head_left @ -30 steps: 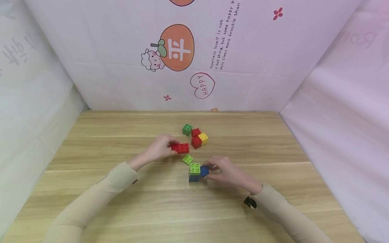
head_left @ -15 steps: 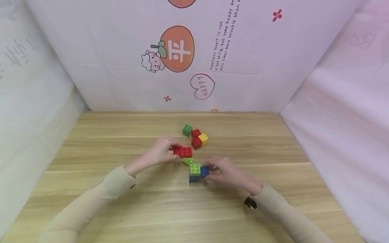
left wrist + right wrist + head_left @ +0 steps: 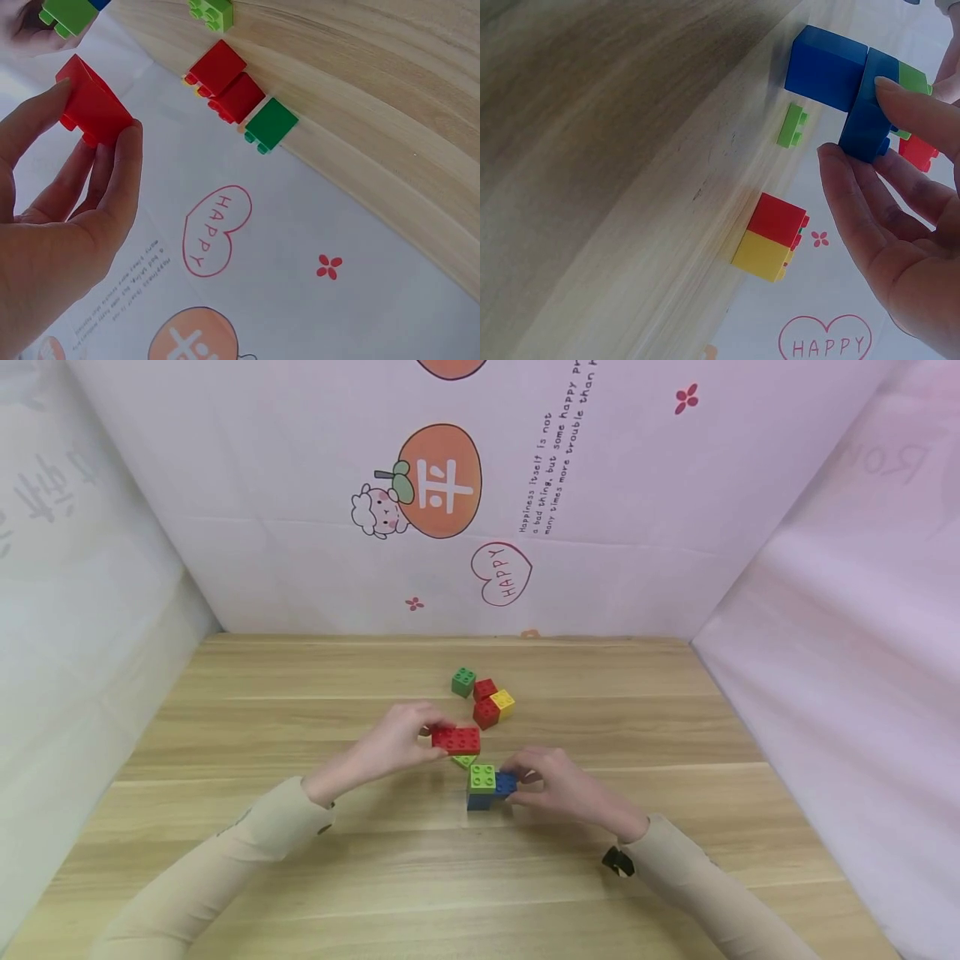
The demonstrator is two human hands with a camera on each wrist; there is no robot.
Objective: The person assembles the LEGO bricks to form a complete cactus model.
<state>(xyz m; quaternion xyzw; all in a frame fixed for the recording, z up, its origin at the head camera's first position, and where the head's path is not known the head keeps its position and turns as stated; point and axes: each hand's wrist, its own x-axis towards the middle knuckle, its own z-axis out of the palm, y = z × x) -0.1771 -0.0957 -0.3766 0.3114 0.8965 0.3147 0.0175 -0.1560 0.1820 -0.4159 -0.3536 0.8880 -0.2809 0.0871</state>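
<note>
Head view: left hand [image 3: 386,745] pinches the red brick [image 3: 459,741] by one end, up off the desk [image 3: 450,885], so I'd worry a weak grip lets it tip; right hand [image 3: 558,787] pinches the overhang of the blue brick [image 3: 506,784], and pressing there could topple the stack [image 3: 480,798]. Left wrist: red brick's glossy with round studs. Right wrist: blue brick's smooth-sided, sandwiched between blue cube [image 3: 825,66] and lime brick [image 3: 913,78].
</note>
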